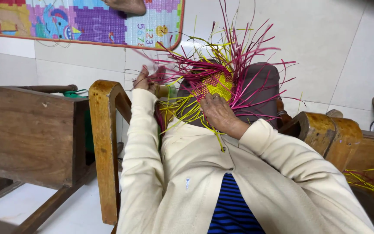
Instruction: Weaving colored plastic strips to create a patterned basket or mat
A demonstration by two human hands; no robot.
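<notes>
— So, what matters from the left?
— The left hand (145, 79) pinches pink strands (174, 73); pull them evenly taut.
— And right?
— The right hand (218, 113), fingers spread flat, should pin the woven mat (216, 83) steady on the lap.

No pkgs, labels, signs, screens.

Half-woven mat (216, 84), yellow and pink checker weave, lying on lap; loose pink and yellow strips (247, 56) fanning outward, unwoven, springy.
</notes>
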